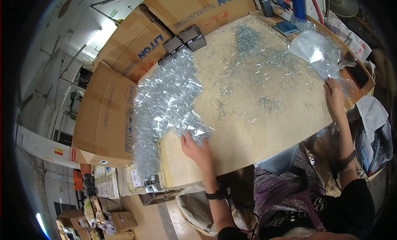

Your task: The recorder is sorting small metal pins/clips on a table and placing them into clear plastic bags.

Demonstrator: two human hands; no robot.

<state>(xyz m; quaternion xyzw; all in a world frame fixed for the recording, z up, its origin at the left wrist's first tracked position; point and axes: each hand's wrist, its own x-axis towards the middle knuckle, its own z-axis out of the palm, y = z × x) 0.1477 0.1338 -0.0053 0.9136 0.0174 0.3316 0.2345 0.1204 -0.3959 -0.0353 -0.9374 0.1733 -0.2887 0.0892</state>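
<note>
A large heap of shiny, clear plastic packets [169,95] covers the left side of the pale wooden table [248,145]. At the heap's near end is my left hand [197,151], fingers spread, fingertips at the edge of the packets; nothing shows gripped in it. Over at the right edge, my right hand [334,93] has its fingers closed on the lower end of a stack of clear plastic bags [312,50]. Thin, glinting wire-like pieces [271,103] lie scattered across the tabletop, with a denser bluish-grey pile [247,39] of them toward the back.
Tall cardboard boxes [103,112] wall the table's left and back sides. Small dark blocks [192,37] sit by the heap's far end. Along the right edge lie a dark phone [356,72], a flat blue device [286,27] and a blue cylinder [298,6].
</note>
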